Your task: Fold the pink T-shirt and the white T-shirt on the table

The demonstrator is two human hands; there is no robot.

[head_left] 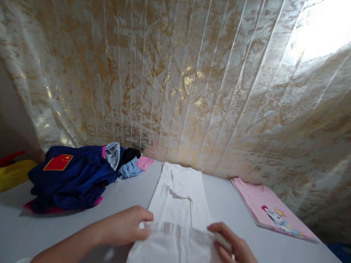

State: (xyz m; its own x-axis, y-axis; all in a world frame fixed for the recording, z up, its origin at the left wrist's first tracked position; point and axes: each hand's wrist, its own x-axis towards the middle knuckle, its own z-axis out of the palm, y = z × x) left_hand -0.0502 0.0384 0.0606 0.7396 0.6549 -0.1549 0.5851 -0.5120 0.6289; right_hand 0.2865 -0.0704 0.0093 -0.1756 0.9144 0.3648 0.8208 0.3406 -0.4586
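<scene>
A white garment (178, 197) lies lengthwise in front of me, narrowed into a long strip with wrinkles at its middle. Its near end is lifted and doubled over toward the far part. My left hand (124, 224) pinches the left corner of that raised edge between thumb and fingers. At the opposite corner, my right hand (231, 243) is closed on the cloth, with its lower part cut off by the frame. Which kind of garment it is, I cannot tell.
A heaped dark blue garment (79, 182) with a red flag patch lies at left, beside small blue, black and pink clothes (131, 166). Yellow cloth (16, 173) sits farther left. A folded pink shirt (270, 208) lies at right. A shiny patterned curtain (175, 80) hangs behind the white surface (219, 197).
</scene>
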